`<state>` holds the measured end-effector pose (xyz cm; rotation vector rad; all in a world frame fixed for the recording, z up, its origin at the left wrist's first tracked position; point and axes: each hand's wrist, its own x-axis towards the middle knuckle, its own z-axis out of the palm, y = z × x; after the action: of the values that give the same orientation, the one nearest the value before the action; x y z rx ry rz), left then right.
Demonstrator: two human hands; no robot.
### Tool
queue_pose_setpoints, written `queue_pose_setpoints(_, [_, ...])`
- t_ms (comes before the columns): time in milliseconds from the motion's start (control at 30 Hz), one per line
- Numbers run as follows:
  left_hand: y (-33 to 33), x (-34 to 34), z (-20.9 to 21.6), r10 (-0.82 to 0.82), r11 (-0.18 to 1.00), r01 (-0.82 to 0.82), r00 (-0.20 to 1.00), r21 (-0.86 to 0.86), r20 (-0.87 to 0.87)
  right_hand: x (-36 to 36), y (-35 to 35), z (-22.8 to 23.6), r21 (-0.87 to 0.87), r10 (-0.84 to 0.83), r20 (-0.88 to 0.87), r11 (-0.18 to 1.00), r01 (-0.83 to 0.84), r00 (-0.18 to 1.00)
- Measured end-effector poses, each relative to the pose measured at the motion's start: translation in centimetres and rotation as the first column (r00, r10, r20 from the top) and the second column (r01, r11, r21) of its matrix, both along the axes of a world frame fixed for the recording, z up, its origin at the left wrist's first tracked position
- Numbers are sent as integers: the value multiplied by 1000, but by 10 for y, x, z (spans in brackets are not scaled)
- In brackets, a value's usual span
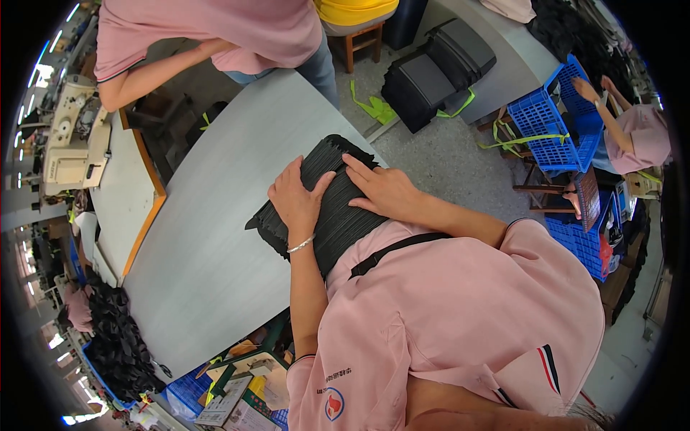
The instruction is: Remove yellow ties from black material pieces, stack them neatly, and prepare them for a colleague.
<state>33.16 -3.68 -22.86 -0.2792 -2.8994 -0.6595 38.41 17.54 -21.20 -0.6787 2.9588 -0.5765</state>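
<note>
A thick stack of black fabric pieces (334, 215), many thin layers with uneven edges, rests on the grey table close against my body. My left hand (296, 197) lies over its left side, fingers together and pointing away, thumb stretched across the layers. On the stack's right side rests my right hand (384, 190), its fingers spread over the layers. Neither hand wraps around anything. The fabric's near end meets my pink shirt (460, 294).
The grey table (208, 237) extends to the left. Across it stands a person in a pink shirt (215, 29). Sewing machines (72, 136) line the left side. Black bundles (438, 72) lie beyond; blue crates (550, 129) stand at right.
</note>
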Motion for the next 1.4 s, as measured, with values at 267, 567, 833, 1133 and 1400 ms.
queue_pose_setpoints(267, [0, 0, -1, 5, 1000, -5, 1000, -14, 0, 3, -1, -7, 36, 7, -66, 999, -5, 998])
queue_pose_setpoints(567, [-1, -2, 0, 2, 1000, -1, 1000, 5, -17, -7, -3, 7, -28, -12, -24, 1000, 11, 1000])
queue_pose_setpoints(833, [-1, -1, -1, 5, 1000, -5, 999, 6, -44, -11, -12, -1, -5, -40, -21, 999, 40, 999])
queue_pose_setpoints(1133, [0, -2, 0, 13, 1000, -13, 1000, 5, -8, -8, -11, -6, 12, -38, -88, 999, 40, 995])
queue_pose_setpoints(1400, [-1, -1, -5, 15, 999, -14, 1000, 29, -22, -8, -13, -7, 30, -42, -89, 999, 44, 995])
